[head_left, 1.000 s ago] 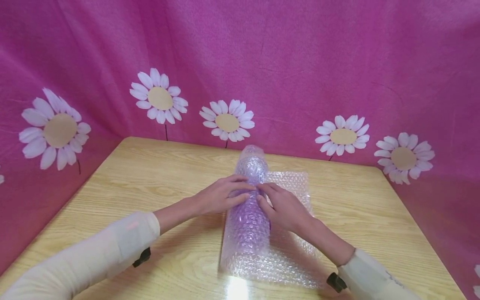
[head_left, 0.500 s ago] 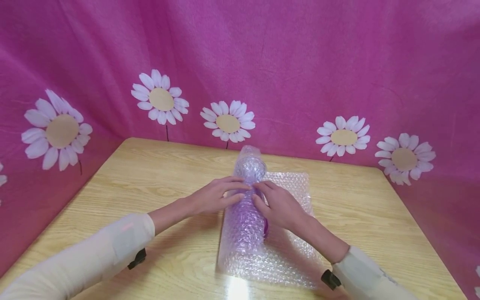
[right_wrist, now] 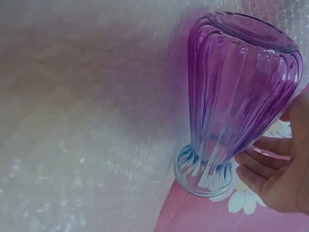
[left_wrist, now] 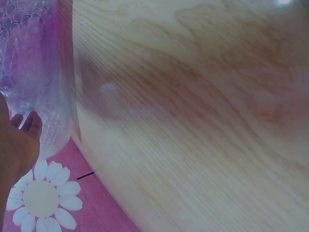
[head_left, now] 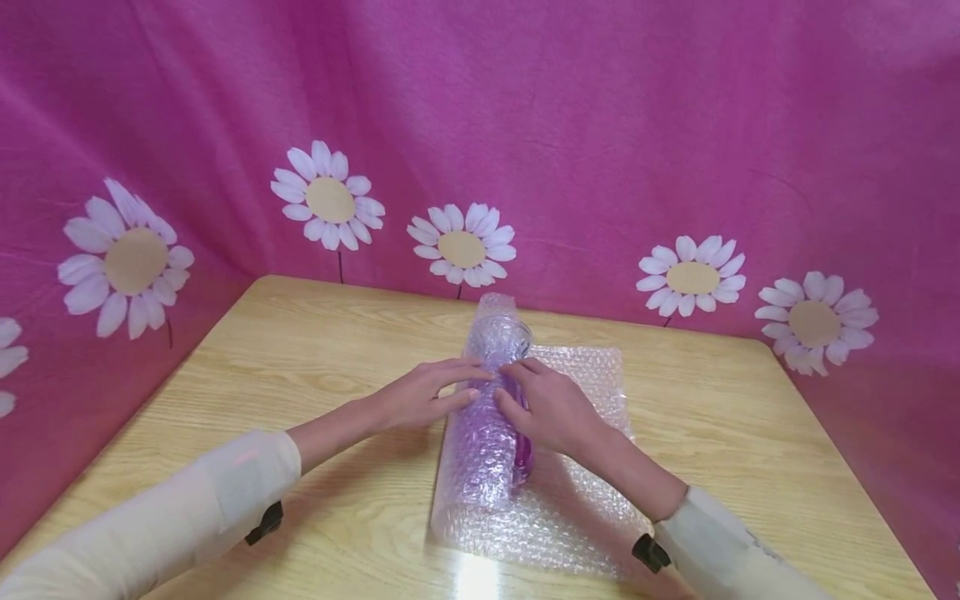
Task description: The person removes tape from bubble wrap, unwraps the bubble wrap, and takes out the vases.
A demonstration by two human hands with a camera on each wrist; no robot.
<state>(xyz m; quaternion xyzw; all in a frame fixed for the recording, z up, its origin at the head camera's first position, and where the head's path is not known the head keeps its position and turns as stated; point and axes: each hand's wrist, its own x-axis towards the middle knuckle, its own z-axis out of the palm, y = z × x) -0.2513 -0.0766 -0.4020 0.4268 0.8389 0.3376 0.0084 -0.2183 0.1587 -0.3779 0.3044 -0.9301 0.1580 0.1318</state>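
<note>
A ribbed glass vase (right_wrist: pixel 231 92), purple fading to a clear bluish neck and rim, lies on its side with its base toward the person. Bubble wrap (head_left: pixel 483 462) covers its top and left; its right side is bare. My left hand (head_left: pixel 431 396) touches the wrap over the vase's middle, index finger and thumb extended. The right hand (head_left: pixel 555 408) rests on the vase's right side, loosely bent fingers at the glass in the right wrist view. In the left wrist view, part of the left hand (left_wrist: pixel 21 145) shows beside the wrap (left_wrist: pixel 34 72).
The flat part of the bubble wrap (head_left: pixel 588 375) spreads to the right and front on the wooden table (head_left: pixel 720 417). Behind the table stands a magenta cloth (head_left: pixel 562 125) with white daisies. Light glares at the table's front edge.
The curved wrap and both hands have shifted slightly left. More of the vase's right side and rim now shows from under the wrap. The head view has turned slightly left.
</note>
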